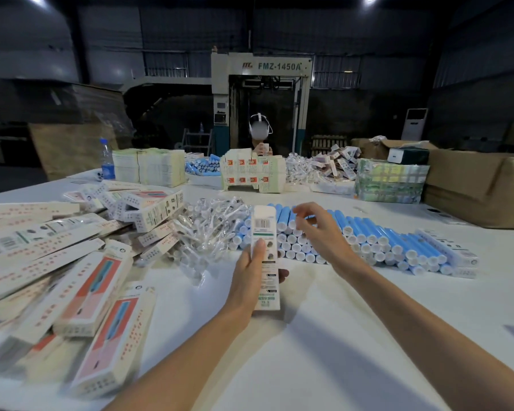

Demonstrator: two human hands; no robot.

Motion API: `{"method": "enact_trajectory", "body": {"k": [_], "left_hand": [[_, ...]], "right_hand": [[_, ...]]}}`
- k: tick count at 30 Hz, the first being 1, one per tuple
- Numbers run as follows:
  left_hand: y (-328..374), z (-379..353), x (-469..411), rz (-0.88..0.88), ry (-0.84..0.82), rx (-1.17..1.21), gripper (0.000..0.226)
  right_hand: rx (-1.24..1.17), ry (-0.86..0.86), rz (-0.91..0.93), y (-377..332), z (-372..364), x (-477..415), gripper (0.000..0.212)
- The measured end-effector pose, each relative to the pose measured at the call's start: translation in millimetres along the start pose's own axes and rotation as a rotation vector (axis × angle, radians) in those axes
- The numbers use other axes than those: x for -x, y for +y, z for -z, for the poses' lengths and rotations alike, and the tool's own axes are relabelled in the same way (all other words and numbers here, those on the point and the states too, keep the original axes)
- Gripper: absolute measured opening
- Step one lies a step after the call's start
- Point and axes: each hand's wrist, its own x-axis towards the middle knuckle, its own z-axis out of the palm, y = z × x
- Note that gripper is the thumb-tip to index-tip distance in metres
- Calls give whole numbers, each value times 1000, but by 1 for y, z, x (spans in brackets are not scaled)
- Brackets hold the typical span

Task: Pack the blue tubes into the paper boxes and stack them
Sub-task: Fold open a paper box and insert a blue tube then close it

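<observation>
My left hand (251, 274) grips a long white paper box (264, 232) upright, barcode side facing me, with the thumb across its front. Behind it a wide pile of blue tubes (377, 241) with white caps lies on the white table (324, 336). My right hand (318, 229) hovers over the near left part of that pile, fingers loosely curled above the caps; whether it touches a tube cannot be told. Packed paper boxes (80, 295) with red and blue prints lie heaped at the left.
A heap of clear plastic-wrapped parts (208, 229) lies between the boxes and tubes. Stacks of flat cartons (149, 167), a water bottle (107, 163) and brown cardboard boxes (472, 185) stand at the far side. A person (260, 137) sits opposite, before a large machine.
</observation>
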Motion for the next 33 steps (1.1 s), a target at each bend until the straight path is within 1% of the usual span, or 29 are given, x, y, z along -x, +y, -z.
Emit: {"method": "enact_trajectory", "body": {"k": [1, 4, 6, 8, 10, 13, 15, 17, 19, 20, 22, 24, 25, 26, 27, 28, 29, 30, 33], "left_hand": [[1, 3, -3, -34, 61, -10, 33], [5, 14, -11, -100, 255, 9, 23], [6, 22, -17, -127, 387, 13, 22], [8, 31, -22, -142, 516, 3, 24], [10, 40, -27, -133, 634, -19, 34], [10, 50, -31, -138, 725, -27, 39], [9, 52, -32, -139, 748, -51, 37], [8, 51, -33, -135, 739, -55, 31], [8, 50, -34, -145, 718, -74, 31], [9, 49, -33, -153, 706, -87, 33], [9, 48, -33, -163, 678, -93, 40], [9, 47, -31, -163, 665, -88, 41], [9, 46, -31, -163, 662, -86, 40], [9, 45, -30, -163, 659, -84, 37], [9, 44, -30, -163, 654, -80, 34], [10, 42, -29, -167, 650, -77, 30], [11, 41, -28, -172, 641, -72, 26], [11, 40, -28, -175, 625, -59, 22], [14, 36, -24, -156, 537, 34, 19]], "right_hand": [[23, -9, 4, 4, -10, 1, 16], [109, -128, 45, 13, -50, 2, 17], [147, -193, 55, 16, -80, -1, 19], [172, -224, 20, 16, -110, -7, 21], [197, -226, -34, 15, -136, -13, 24], [186, -224, -76, 12, -165, -20, 27], [199, -223, -100, 10, -178, -25, 26], [233, -208, -144, 11, -187, -32, 19], [262, -195, -174, 9, -192, -37, 12], [242, -166, -194, 7, -194, -38, 15], [190, -110, -249, 6, -195, -37, 30], [56, -85, -324, 9, -191, -33, 37], [30, -74, -334, 9, -188, -30, 33], [41, -87, -323, 9, -182, -25, 20], [13, -89, -285, 12, -177, -23, 18], [15, -86, -256, 17, -173, -22, 35], [6, -90, -242, 17, -167, -19, 47], [-29, -88, -246, 15, -161, -16, 52], [-104, -58, -262, 14, -142, -7, 55]]}}
